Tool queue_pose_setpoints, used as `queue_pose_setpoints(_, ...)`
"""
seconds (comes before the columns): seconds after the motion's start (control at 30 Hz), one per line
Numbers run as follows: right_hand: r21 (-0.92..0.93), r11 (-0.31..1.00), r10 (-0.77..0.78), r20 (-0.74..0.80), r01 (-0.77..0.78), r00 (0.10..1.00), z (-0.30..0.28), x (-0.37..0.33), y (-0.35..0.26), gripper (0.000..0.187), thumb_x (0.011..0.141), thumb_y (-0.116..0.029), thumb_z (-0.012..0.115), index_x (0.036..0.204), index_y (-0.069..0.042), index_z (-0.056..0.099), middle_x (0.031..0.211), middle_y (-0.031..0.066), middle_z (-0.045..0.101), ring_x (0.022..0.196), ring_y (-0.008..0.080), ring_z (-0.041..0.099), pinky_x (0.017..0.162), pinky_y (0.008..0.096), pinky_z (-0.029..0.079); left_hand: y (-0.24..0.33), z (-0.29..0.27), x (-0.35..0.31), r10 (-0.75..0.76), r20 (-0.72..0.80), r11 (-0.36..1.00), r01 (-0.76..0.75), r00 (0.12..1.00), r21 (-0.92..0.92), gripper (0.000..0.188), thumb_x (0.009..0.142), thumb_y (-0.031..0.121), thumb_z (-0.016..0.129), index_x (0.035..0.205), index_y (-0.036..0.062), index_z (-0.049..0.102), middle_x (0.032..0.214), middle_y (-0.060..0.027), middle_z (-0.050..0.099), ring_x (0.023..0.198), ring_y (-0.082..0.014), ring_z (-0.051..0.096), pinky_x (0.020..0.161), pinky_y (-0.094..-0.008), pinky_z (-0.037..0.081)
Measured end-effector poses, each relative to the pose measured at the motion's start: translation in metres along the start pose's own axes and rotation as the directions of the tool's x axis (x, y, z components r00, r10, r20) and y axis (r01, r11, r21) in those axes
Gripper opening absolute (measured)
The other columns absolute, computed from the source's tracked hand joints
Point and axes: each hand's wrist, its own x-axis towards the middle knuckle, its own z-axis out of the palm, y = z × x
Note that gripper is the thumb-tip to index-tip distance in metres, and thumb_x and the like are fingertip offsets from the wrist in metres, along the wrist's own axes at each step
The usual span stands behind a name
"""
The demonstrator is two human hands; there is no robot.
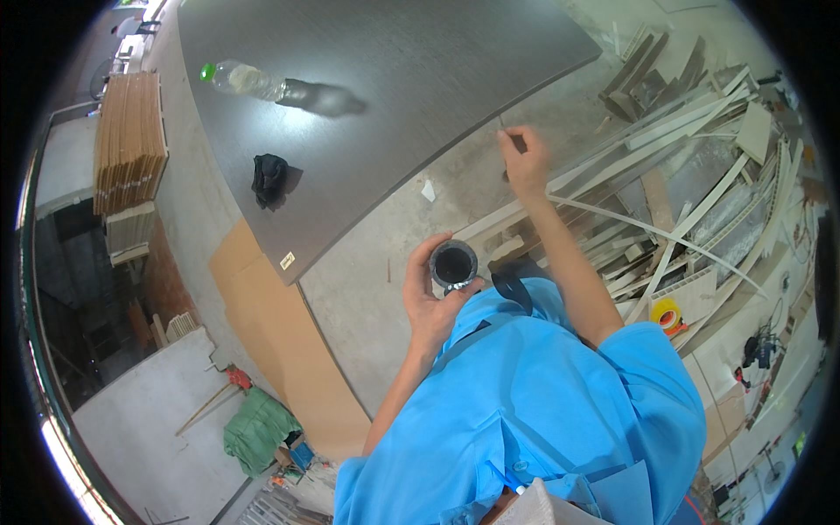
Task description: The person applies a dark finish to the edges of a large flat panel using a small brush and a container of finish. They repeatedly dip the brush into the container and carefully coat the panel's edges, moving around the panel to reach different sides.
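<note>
Close to my body, my left hand (425,293) is wrapped round a small round cup (474,260) with a grey rim and a dark inside. Farther out, my right hand (528,164) is closed in a pinch beside the edge of a large dark grey board (420,79). A thin dark stick-like piece (501,122) pokes up from its fingertips toward that edge; its kind is too small to make out. On the board lie a clear plastic bottle (249,80) with a green cap and a crumpled black cloth (269,178).
Offcut strips (691,184) lie heaped on the right, with a yellow tape roll (665,312) near them. A cardboard sheet (276,306) leans by the board's left corner. Stacked brown panels (131,140) stand at left, and a green sack (260,429) sits lower left.
</note>
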Motion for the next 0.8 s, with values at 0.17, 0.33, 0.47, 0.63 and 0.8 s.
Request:
queue_pose_setpoints(0.17,0.142,0.963,-0.258,0.258,0.228,0.931,0.002,-0.002,0.004,0.011,0.095,-0.014,0.079,0.1,-0.005,0.076,0.097,0.0135,0.075,0.086,0.0324,0.072,0.077,0.0419,0.056,-0.001,0.011,0.005,0.0,0.029,1.0,0.0,1.0,-0.006,0.079,0.076,0.003,0.096,0.145,0.0039,0.058,0.143,-0.0079,0.063,0.126,-0.0181,0.063,0.11,-0.0354,0.051)
queue_pose_setpoints(0.33,-0.003,0.987,-0.163,0.067,0.164,0.984,-0.009,0.019,0.013,0.015,0.097,-0.015,0.078,0.106,-0.004,0.077,0.101,0.0123,0.076,0.091,0.0284,0.072,0.081,0.0362,0.055,-0.002,0.018,0.003,0.037,0.052,0.999,-0.039,0.998,0.034,0.079,0.077,0.002,0.096,0.146,0.0036,0.058,0.144,-0.0082,0.062,0.126,-0.0179,0.063,0.11,-0.035,0.051)
queue_pose_setpoints(0.47,0.043,0.975,-0.219,0.278,0.216,0.935,-0.009,0.02,0.013,0.012,0.095,-0.014,0.078,0.101,-0.005,0.074,0.096,0.0141,0.074,0.089,0.0331,0.072,0.078,0.0434,0.057,-0.002,0.024,0.003,0.009,0.049,1.0,-0.009,0.999,0.003,0.079,0.077,0.003,0.096,0.146,0.0033,0.057,0.145,-0.0088,0.062,0.127,-0.0181,0.063,0.11,-0.035,0.051)
queue_pose_setpoints(0.63,0.091,0.985,-0.159,0.182,0.144,0.97,-0.007,0.015,0.01,0.014,0.094,-0.014,0.08,0.101,-0.004,0.073,0.098,0.0144,0.074,0.089,0.0334,0.072,0.078,0.0435,0.056,0.002,0.031,0.003,0.037,0.015,0.999,-0.037,0.999,-0.026,0.075,0.077,0.001,0.092,0.145,0.0053,0.06,0.137,-0.007,0.064,0.126,-0.0196,0.063,0.112,-0.0364,0.048)
queue_pose_setpoints(0.8,0.067,0.978,-0.209,0.205,0.2,0.956,-0.013,0.019,0.011,0.014,0.096,-0.016,0.078,0.101,-0.004,0.074,0.097,0.0147,0.074,0.089,0.0342,0.072,0.079,0.043,0.056,0.0,0.035,0.004,0.014,0.007,1.0,-0.014,1.0,-0.006,0.077,0.077,0.003,0.094,0.146,0.0038,0.058,0.143,-0.0086,0.062,0.127,-0.019,0.063,0.111,-0.036,0.05)
